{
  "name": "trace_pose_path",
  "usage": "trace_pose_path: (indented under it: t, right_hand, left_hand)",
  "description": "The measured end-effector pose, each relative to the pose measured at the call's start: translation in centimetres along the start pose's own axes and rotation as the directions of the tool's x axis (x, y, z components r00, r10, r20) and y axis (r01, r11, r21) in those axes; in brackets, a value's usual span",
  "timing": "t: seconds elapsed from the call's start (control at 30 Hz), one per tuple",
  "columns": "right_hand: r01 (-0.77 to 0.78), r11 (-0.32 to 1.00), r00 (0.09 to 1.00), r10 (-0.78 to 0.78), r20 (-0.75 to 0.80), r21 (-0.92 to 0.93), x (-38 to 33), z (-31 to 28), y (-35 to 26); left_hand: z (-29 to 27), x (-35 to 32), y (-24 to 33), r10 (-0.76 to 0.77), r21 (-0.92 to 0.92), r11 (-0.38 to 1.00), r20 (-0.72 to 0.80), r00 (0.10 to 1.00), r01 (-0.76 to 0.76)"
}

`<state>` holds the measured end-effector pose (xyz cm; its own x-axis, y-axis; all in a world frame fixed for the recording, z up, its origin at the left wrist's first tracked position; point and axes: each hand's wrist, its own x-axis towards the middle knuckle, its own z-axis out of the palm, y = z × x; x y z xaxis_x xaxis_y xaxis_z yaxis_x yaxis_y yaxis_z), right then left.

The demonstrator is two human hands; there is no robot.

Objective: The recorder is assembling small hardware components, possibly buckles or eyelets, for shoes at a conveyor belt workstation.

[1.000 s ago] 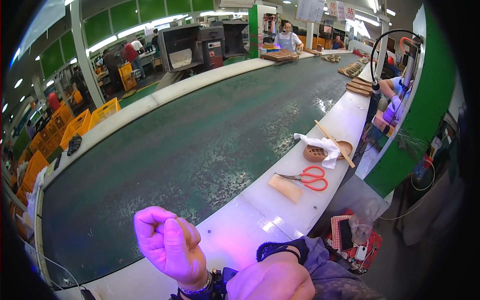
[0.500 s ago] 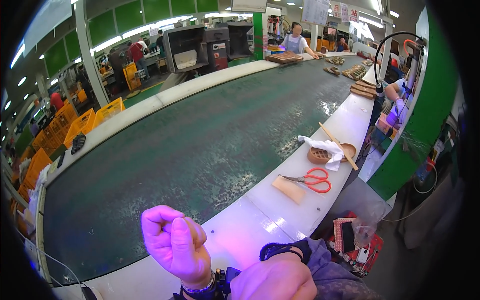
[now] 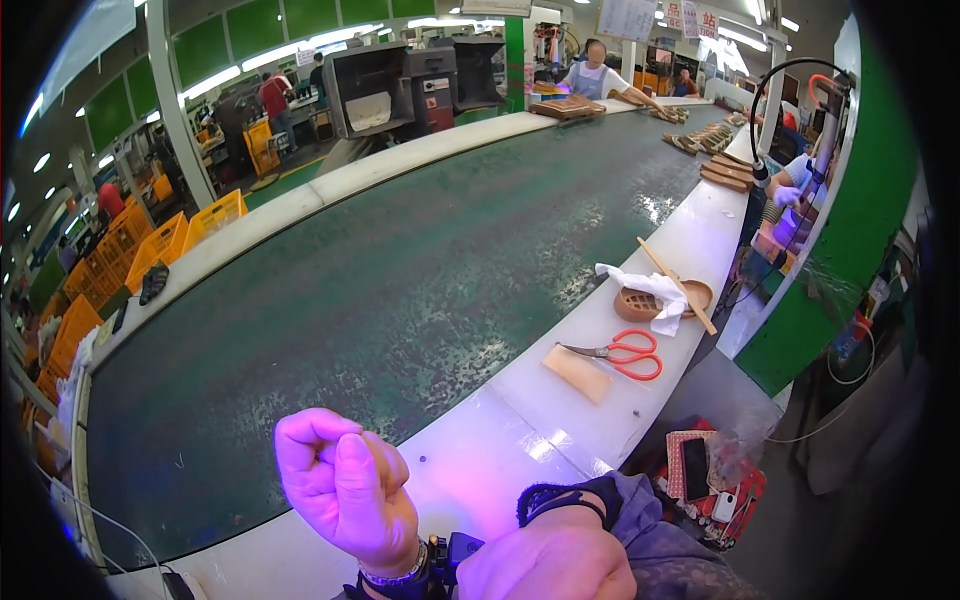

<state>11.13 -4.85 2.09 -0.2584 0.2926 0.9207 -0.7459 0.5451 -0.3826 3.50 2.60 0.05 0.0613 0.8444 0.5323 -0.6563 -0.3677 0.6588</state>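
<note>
Right hand (image 3: 548,562): cut off below, opening and hold indiscernible. Left hand (image 3: 345,487): raised, curled fist, nothing visible held.

1 small black boxy device (image 3: 463,548) sitting on dark strap (image 3: 437,566), strap circling wrist of raised left hand (image 3: 345,490).

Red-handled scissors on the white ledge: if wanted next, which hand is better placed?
Probably the right hand: it and its sleeve lie nearer the scissors. The left hand is a closed fist farther left. However, the right hand is beside the black wrist device, fingers hidden, so it may need freeing.
</note>
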Motion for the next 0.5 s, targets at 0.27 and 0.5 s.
trace_pose_path:
  t: [0.27, 0.5]
  right_hand:
    - [-0.082, 0.995, 0.996, 0.083, -0.021, 0.062, 0.6, 0.0, -1.0]
    - [-0.060, 0.997, 0.998, 0.058, 0.036, 0.038, 0.0, -0.3, -0.5]
  left_hand:
    - [0.1, -0.1, -0.1, -0.006, -0.005, 1.000, 0.010, 1.000, 0.006]
    - [0.2, 0.0, -0.1, 0.023, 0.014, 1.000, 0.026, 0.999, -0.024]
